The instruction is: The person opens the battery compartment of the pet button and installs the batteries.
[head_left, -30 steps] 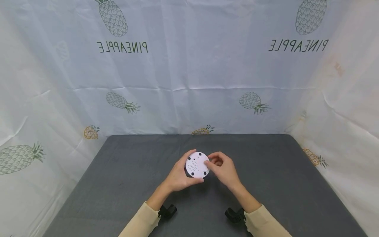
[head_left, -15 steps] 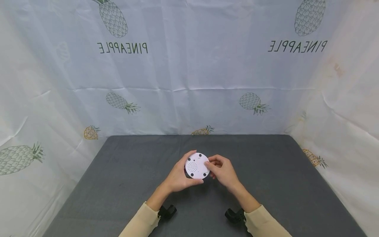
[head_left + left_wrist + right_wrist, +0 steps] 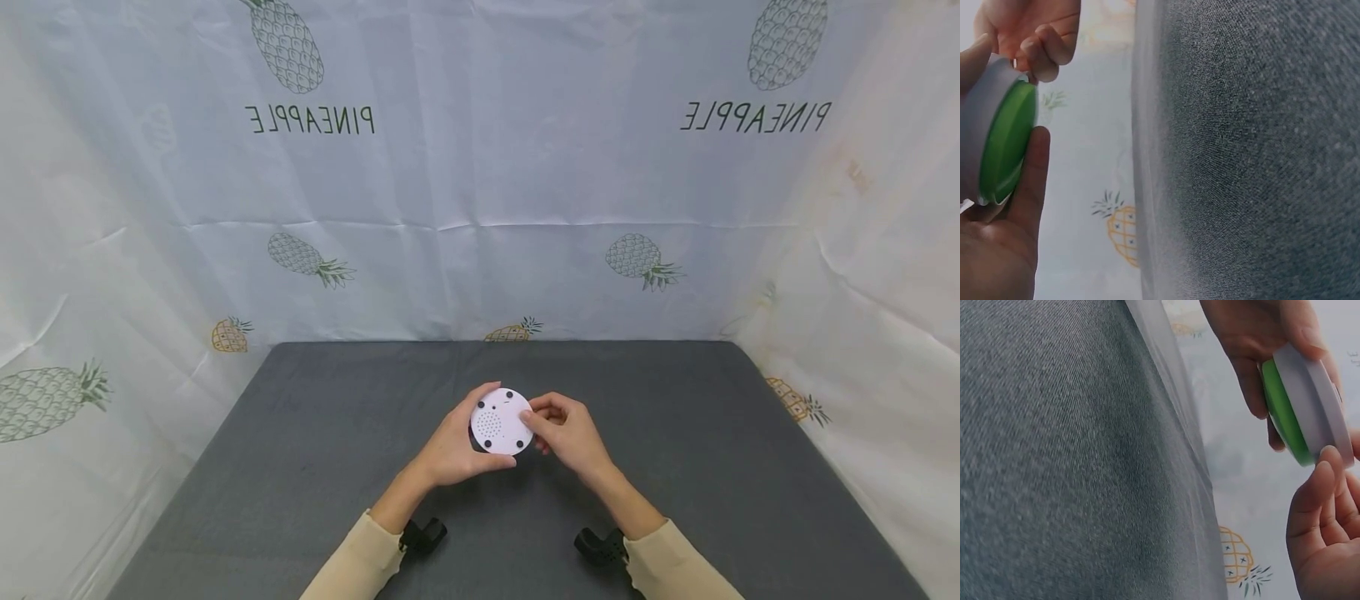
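Observation:
A round white device (image 3: 497, 423) with speaker holes and small black feet faces up in the head view. Its opposite side carries a green disc (image 3: 1009, 140), which both wrist views show. My left hand (image 3: 452, 448) grips the device by its rim, thumb at the near edge and fingers along the far edge. At the right edge, my right hand (image 3: 568, 435) pinches the rim, the thumb on the white face and the other fingers curled. In the right wrist view, fingertips (image 3: 1329, 454) touch the white rim. Part of the green side is hidden by the left hand's fingers.
Both hands are above a dark grey cloth-covered table (image 3: 337, 417). White curtains (image 3: 465, 167) printed with pineapples hang behind the table and at both sides. Black wrist mounts (image 3: 424, 537) sit by the beige sleeves.
My right fingers have closed in slightly at the device's right edge, the thumb staying on its white face. The left hand's grip looks the same.

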A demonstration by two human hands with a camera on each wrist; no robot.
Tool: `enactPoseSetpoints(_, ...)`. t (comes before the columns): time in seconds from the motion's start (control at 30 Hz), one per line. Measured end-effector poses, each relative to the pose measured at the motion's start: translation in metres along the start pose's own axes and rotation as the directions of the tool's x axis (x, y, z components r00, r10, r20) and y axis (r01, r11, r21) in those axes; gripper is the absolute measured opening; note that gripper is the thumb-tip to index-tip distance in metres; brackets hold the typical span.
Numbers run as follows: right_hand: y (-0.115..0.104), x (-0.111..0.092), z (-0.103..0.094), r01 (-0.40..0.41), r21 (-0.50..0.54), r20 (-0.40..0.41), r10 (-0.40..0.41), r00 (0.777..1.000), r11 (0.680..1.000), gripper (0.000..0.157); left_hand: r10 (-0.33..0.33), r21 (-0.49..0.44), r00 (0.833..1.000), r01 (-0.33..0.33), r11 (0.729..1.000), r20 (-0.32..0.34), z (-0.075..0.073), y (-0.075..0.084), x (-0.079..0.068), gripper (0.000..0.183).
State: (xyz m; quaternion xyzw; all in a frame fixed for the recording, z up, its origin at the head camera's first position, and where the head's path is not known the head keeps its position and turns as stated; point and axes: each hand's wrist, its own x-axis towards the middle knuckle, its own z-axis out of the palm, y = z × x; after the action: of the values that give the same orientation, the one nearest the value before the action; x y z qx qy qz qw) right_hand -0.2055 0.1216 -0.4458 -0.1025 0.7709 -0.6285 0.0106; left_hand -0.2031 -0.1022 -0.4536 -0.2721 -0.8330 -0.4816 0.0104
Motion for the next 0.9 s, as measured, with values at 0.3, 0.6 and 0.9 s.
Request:
enactPoseSetpoints(0.3, 0.0005, 0.0021, -0.0058, -0.026, -0.068, 0.164, 0.037, 0.986, 0.997, 0.040, 0.027, -0.007, 0.999, -0.027, 1.000, 0.033, 0.0017, -0.0003, 0.0015, 0.100)
enactPoseSetpoints(0.6, 0.0030, 0.0063, -0.0102, -0.051, -0.037, 0.255, 0.059, 0.965, 0.998, 0.040, 0.047, -0.003, 0.997, -0.047, 0.999, 0.063, 0.0022, 0.0001, 0.0029, 0.103)
enactPoseSetpoints(0.9, 0.0050, 0.0081, -0.0105, -0.039, -0.004, 0.223, 0.038, 0.974, 0.999, 0.042, -0.002, 0.004, 0.993, 0.001, 1.000, 0.117, -0.0035, -0.0005, 0.0044, 0.107)
